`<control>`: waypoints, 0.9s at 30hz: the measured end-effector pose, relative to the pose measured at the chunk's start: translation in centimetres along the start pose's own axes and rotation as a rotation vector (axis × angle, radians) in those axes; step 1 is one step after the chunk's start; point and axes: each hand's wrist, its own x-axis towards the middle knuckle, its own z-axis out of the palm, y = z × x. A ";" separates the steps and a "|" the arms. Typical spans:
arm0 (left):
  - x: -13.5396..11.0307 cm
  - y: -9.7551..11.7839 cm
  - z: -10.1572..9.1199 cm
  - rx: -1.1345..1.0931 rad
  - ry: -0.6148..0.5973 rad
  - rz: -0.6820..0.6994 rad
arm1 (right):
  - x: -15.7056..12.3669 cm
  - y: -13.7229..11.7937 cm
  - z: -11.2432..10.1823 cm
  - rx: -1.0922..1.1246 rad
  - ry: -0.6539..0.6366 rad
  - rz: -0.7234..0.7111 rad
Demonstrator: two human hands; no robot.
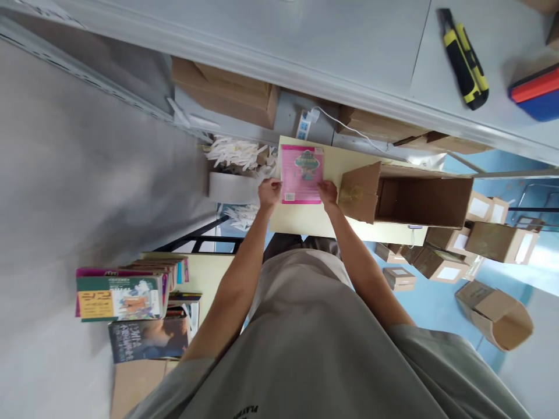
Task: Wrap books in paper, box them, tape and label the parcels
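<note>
A pink book (301,174) with a barcode label in its lower left corner lies on the pale yellow tabletop (297,220). My left hand (269,192) is closed at the book's left edge, thumb and fingers pinched together. At the opposite edge, my right hand (327,192) is closed with its fingertips on the lower right side of the book. An open cardboard box (358,192) stands on the table just right of my right hand, its opening showing a bare brown inside.
A grey shelf (305,41) crosses above the table and carries a yellow-black utility knife (463,58). Stacked books (120,297) sit at the lower left. Left of the table are a white roll (231,187) and paper strips (236,152). Several cartons (445,265) lie on the blue floor at right.
</note>
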 end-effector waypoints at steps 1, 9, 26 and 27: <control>-0.3 0.2 0.5 -0.025 -0.006 0.019 | 0.1 0.0 0.0 0.024 -0.001 0.030; -2.3 1.3 0.7 -0.127 0.098 -0.061 | -1.7 -2.7 -0.9 0.278 0.045 0.091; -12.6 20.4 -5.0 -0.637 -0.070 0.303 | -22.2 -6.2 -21.8 0.841 0.288 -0.573; -13.1 21.9 -5.2 -0.625 -0.089 0.349 | -22.0 -4.9 -23.3 0.850 0.331 -0.572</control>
